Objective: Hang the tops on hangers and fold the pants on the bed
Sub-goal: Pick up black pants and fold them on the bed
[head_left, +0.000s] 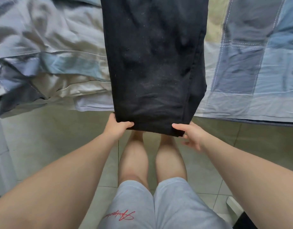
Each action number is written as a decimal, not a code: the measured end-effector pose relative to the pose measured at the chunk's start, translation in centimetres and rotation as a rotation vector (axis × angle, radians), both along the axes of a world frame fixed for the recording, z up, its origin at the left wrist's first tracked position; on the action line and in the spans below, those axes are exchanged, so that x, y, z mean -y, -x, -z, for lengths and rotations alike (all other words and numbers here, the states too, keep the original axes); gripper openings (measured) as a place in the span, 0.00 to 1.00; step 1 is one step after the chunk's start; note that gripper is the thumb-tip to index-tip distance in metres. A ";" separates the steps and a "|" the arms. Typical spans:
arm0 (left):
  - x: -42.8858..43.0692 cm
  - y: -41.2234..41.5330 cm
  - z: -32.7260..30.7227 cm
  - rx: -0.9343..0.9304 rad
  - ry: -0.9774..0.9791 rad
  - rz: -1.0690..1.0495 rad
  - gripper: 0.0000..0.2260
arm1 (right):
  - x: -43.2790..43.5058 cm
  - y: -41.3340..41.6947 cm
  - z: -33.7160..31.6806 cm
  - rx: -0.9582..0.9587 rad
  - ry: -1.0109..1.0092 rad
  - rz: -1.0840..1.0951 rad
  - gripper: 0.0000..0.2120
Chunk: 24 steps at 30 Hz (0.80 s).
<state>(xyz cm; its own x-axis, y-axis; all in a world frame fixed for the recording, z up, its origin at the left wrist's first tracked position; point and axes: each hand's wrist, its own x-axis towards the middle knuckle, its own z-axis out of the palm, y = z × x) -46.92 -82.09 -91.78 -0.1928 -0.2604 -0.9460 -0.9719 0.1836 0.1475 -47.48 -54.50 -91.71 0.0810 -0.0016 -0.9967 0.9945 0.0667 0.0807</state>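
A pair of black pants (154, 63) lies lengthwise across the bed (241, 100), legs stacked one on the other, with the hem end hanging past the bed's near edge. My left hand (117, 127) grips the hem's left corner, thumb on top. My right hand (191, 133) pinches the hem's right corner with thumb above and fingers below. The waist end runs out of view at the top. No tops or hangers are visible.
A crumpled grey-blue duvet (43, 60) is bunched on the left of the bed. A blue patchwork sheet (251, 63) covers the right side. I stand on a tiled floor (59, 146) close to the bed edge. A dark object (245, 220) sits at bottom right.
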 end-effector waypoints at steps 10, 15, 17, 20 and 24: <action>-0.3 -2.5 -7.3 0.071 -0.105 -0.022 0.10 | -0.7 -1.1 -5.6 -0.034 -0.018 0.071 0.15; -1.4 -1.6 -12.9 0.082 -0.127 -0.088 0.10 | -0.8 0.4 -11.3 -0.118 -0.054 0.140 0.09; -1.7 -1.0 -15.1 0.071 -0.136 -0.101 0.12 | -0.8 1.0 -13.8 -0.150 -0.069 0.181 0.08; -2.0 0.0 -18.4 0.037 -0.130 -0.152 0.11 | -0.8 1.8 -17.3 -0.187 -0.089 0.236 0.11; -2.4 2.5 -22.4 -0.051 -0.090 -0.209 0.09 | -0.7 4.0 -21.5 -0.274 -0.105 0.308 0.12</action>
<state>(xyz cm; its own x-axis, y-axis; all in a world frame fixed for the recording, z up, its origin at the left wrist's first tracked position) -49.38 -79.71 -69.33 -0.1922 -0.2145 -0.9576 -0.9782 -0.0368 0.2045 -51.48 -53.78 -70.25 -0.1757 0.1187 -0.9773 0.9523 -0.2313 -0.1993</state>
